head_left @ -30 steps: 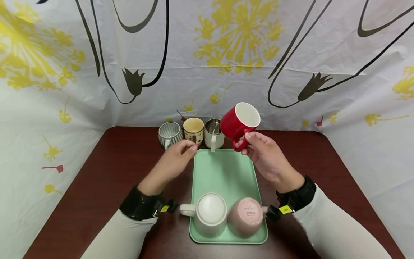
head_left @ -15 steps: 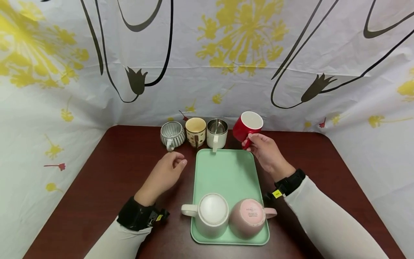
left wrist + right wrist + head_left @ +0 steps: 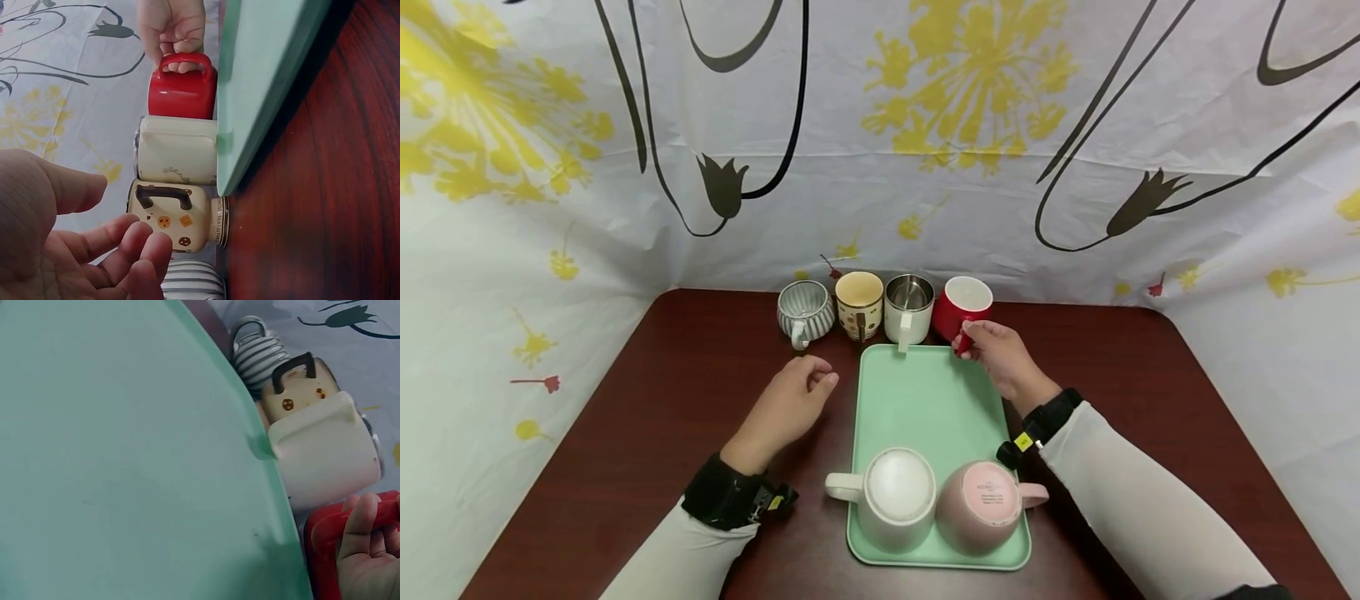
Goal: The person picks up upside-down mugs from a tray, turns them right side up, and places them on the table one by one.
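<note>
- Right hand (image 3: 1000, 354) at the far right corner of the pale green rectangular plastic tray (image 3: 925, 400), fingers curled through and pinching the handle of the glossy red ceramic mug with white inside (image 3: 961, 307).
- Same grip seen from the left wrist: fingertips (image 3: 181, 47) wrapped over the red handle loop; from the right wrist, one finger (image 3: 359, 525) lying across the handle.
- Red mug upright on the dark reddish-brown wooden table (image 3: 647, 417), at the right end of a row along the far edge, just beyond the tray's far rim; touching or merely close to its neighbour, cannot tell.
- Next in the row, leftward: cream mug with a shiny metal inside (image 3: 908, 308), handle toward the tray; then cream mug with small brown and orange dots and a dark handle (image 3: 859, 304); then grey-and-white striped rounded cup (image 3: 805, 310).
- Left hand (image 3: 790, 404) low over the table just left of the tray, holding nothing, fingers loosely curled and close together, thumb apart; resting on the wood or hovering, cannot tell.
- At the near end of the tray, two mugs upside down and side by side: ribbed white mug (image 3: 895, 496) with handle pointing left, pink mug with printed base (image 3: 981, 504) with handle pointing right.
- Black bands on both wrists, pale sleeves behind them.
- Behind the table, white cloth backdrop with yellow flowers and dark curving stems (image 3: 955, 125).
</note>
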The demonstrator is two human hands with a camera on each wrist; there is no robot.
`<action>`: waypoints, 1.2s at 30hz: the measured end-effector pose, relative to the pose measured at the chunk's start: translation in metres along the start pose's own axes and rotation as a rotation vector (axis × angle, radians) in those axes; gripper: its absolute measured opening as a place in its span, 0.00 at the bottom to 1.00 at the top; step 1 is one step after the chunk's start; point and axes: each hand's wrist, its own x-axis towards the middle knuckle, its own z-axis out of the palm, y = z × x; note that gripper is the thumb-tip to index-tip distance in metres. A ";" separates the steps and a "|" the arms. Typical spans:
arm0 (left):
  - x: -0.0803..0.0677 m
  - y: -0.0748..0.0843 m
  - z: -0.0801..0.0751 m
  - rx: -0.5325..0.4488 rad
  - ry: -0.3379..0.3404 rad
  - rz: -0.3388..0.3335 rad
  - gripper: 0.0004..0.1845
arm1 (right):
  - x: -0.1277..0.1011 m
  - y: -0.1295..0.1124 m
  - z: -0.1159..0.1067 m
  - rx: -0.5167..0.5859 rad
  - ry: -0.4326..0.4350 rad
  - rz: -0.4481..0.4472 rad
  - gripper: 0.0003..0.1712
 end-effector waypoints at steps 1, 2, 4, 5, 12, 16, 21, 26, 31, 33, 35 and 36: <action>0.000 0.000 0.000 0.000 -0.001 0.000 0.19 | 0.000 0.001 0.001 -0.008 -0.003 0.000 0.16; 0.000 0.000 0.001 0.003 -0.002 0.001 0.19 | 0.000 0.002 0.002 -0.012 -0.006 0.000 0.17; 0.001 0.000 0.001 0.004 -0.005 -0.003 0.18 | 0.001 0.003 0.003 -0.018 -0.001 0.002 0.17; 0.001 0.000 0.001 0.004 -0.006 -0.007 0.18 | 0.002 0.003 0.004 -0.020 0.000 0.002 0.17; 0.001 0.001 0.001 0.011 -0.002 -0.002 0.18 | 0.006 0.000 0.002 -0.077 0.001 0.010 0.17; 0.001 0.000 0.002 0.015 -0.006 0.002 0.18 | 0.009 -0.001 0.002 -0.099 -0.013 0.018 0.18; 0.001 -0.001 0.003 0.014 -0.003 0.009 0.17 | 0.012 -0.003 0.003 -0.139 -0.024 0.038 0.20; 0.001 -0.001 0.003 0.015 -0.001 0.013 0.16 | 0.013 -0.005 0.004 -0.161 -0.022 0.051 0.21; 0.001 -0.001 0.004 0.019 -0.002 0.015 0.16 | 0.011 -0.006 0.002 -0.197 -0.014 0.061 0.22; 0.001 -0.001 0.003 0.019 -0.005 0.013 0.16 | 0.009 -0.006 0.002 -0.222 -0.014 0.057 0.23; 0.000 0.000 0.003 0.018 -0.008 0.009 0.16 | 0.006 -0.006 0.001 -0.264 -0.006 0.054 0.25; 0.000 0.000 0.002 0.018 -0.010 0.007 0.16 | 0.005 -0.007 0.000 -0.291 -0.001 0.053 0.26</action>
